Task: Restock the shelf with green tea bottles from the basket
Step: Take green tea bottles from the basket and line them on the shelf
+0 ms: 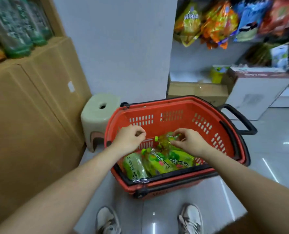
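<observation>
A red plastic basket (172, 114) with black handles stands on the floor in front of my feet. Several green tea bottles (159, 162) with green caps and green labels lie in its near half. My right hand (189, 141) reaches in and grips one bottle (164, 138) near its neck, its cap pointing left. Hovering over the basket's left side, my left hand (129, 139) has its fingers curled and holds nothing. Dark green bottles (17, 29) stand on top of cardboard boxes at the upper left.
Tall brown cardboard boxes (30, 112) fill the left side. A beige plastic stool (98, 117) stands between them and the basket. Behind the basket is a white pillar (120, 48). Snack bags (224, 21) hang at the upper right above more boxes (251, 88).
</observation>
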Demonstrator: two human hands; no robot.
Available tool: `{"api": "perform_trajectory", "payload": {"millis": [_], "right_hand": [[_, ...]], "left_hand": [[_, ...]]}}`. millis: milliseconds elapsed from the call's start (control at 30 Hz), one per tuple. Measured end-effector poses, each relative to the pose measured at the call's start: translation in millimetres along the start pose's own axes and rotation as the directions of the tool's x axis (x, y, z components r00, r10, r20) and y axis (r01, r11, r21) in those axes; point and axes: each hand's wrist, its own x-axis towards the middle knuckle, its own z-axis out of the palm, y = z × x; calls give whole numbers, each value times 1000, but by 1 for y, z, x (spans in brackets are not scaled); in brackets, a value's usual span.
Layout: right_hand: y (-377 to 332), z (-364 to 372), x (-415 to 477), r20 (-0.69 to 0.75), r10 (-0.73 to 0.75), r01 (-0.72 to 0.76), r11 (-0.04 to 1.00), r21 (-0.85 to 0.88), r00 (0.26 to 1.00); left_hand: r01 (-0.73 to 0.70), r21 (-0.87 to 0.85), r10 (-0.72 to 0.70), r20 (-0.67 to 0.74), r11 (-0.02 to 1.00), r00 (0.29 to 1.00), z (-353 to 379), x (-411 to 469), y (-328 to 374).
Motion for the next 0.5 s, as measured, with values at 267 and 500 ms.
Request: {"api": "perform_trajectory", "payload": {"millis": [267,500], "right_hand": [[59,23,53,22,70,-70,997,-8,997],[95,59,68,349,223,-208,975,-80,910]], "left_hand": [[489,239,-539,495,839,682,128,76,-21],[830,-211,-694,464,517,550,190,93,-51]]}}
